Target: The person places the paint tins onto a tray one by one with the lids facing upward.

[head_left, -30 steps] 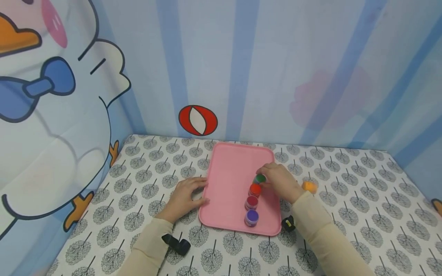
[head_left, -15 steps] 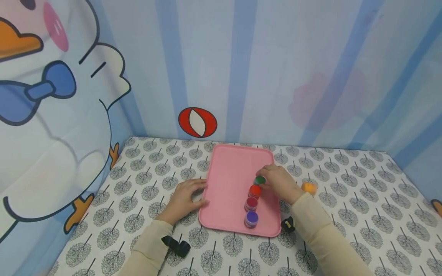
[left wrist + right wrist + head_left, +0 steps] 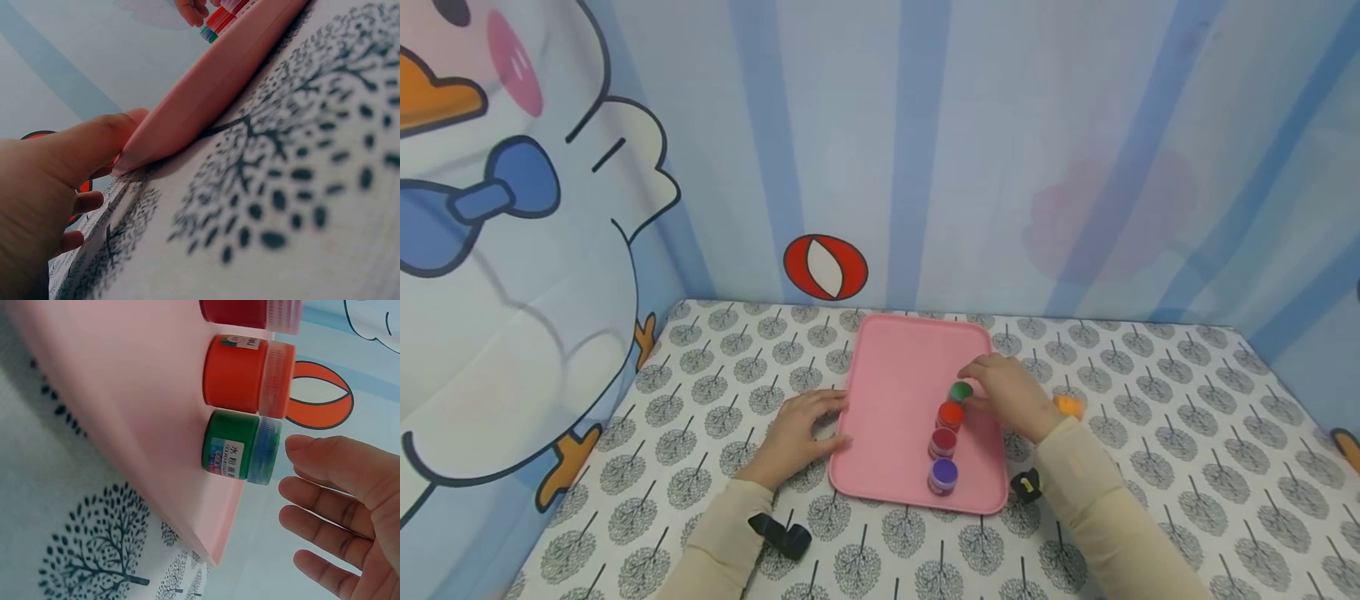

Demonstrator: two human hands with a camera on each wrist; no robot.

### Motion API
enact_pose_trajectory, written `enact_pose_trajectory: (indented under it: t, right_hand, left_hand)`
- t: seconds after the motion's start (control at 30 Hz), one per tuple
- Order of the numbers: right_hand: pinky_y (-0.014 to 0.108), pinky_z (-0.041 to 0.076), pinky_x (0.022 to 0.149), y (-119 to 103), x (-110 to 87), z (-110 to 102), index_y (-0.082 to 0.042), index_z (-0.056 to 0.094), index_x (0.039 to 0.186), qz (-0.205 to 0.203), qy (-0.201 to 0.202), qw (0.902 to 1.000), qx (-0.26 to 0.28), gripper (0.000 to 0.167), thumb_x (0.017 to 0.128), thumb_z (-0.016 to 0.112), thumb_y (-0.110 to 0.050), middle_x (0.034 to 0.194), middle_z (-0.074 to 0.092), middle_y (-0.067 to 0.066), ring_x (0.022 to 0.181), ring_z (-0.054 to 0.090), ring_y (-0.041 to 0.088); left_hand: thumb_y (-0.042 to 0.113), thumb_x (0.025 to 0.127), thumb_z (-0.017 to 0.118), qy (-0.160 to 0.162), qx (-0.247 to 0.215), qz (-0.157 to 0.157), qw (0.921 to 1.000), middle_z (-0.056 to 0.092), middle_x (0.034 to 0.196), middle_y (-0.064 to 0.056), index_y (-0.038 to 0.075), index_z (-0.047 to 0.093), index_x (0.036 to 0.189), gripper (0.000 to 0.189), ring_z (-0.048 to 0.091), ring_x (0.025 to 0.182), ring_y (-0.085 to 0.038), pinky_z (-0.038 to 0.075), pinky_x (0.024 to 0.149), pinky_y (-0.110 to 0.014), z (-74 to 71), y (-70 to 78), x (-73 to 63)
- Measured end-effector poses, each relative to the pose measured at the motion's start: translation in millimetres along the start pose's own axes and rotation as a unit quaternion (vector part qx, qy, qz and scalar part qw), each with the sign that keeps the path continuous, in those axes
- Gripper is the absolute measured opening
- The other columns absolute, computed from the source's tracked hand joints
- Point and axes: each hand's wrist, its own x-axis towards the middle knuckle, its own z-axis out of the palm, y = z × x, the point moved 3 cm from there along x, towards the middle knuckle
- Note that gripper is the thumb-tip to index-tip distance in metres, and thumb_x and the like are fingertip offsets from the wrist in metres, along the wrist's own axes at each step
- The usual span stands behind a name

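Note:
On a pink tray [image 3: 887,400] stand several small paint jars in a slanting row: a purple jar [image 3: 943,477], a dark red jar [image 3: 942,443], an orange-red jar [image 3: 950,415] and a green jar [image 3: 961,392]. The right hand [image 3: 1007,396] hovers around the green jar with loosely bent fingers. In the right wrist view, a small gap shows between the thumb [image 3: 306,453] and the clear lid of the green jar [image 3: 231,440]. At the tray's left edge, the left hand [image 3: 801,433] rests with thumb and fingers spread, its fingertips touching the rim [image 3: 140,140].
The table wears a white cloth [image 3: 700,467] printed with grey trees. An orange object [image 3: 1069,407] lies right of the tray, partly behind the right wrist. A black wrist device [image 3: 782,536] sits by the left sleeve. A striped curtain [image 3: 1000,167] stands behind the table.
The right hand has drawn back very slightly from the green jar. The left hand stays at the tray's edge, and the jars keep their places. The head view has shifted a little.

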Motion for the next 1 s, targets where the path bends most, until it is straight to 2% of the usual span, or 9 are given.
enact_pose_trajectory:
  t: [0.37, 0.67, 1.0]
  right_hand:
    - [0.049, 0.051, 0.095, 3, -5.6, -6, -0.006, 0.068, 0.111, 0.02, -0.009, 0.9997, -0.01, 0.035, 0.08, 0.077, -0.019, 0.112, 0.07, 0.011, 0.104, 0.064, 0.029]
    - [0.05, 0.049, 0.098, 7, -12.8, -12, -0.005, 0.067, 0.113, 0.03, -0.012, 0.9995, -0.003, 0.038, 0.08, 0.077, -0.02, 0.114, 0.069, 0.012, 0.109, 0.062, 0.032]
    - [0.05, 0.048, 0.1, 11, -22.2, -18, -0.006, 0.068, 0.111, 0.035, -0.004, 0.9994, 0.005, 0.036, 0.08, 0.077, -0.022, 0.112, 0.07, 0.012, 0.108, 0.063, 0.03]
  left_hand:
    - [0.032, 0.078, 0.078, -0.01, -0.008, -0.017, 0.9998, 0.059, 0.135, -0.005, 0.011, 0.065, 0.122, 0.051, 0.05, 0.129, -0.031, 0.033, 0.112, -0.056, -2.1, 3.3, -0.3]
    - [0.029, 0.078, 0.079, 0.001, -0.005, 0.002, 1.0, 0.061, 0.134, -0.005, 0.01, 0.066, 0.12, 0.048, 0.053, 0.127, -0.031, 0.037, 0.108, -0.055, -0.5, 2.6, 0.1]
    - [0.03, 0.078, 0.078, -0.002, -0.004, -0.003, 1.0, 0.06, 0.134, -0.005, 0.011, 0.065, 0.121, 0.049, 0.052, 0.128, -0.031, 0.035, 0.109, -0.056, -0.6, 2.9, 0.0]
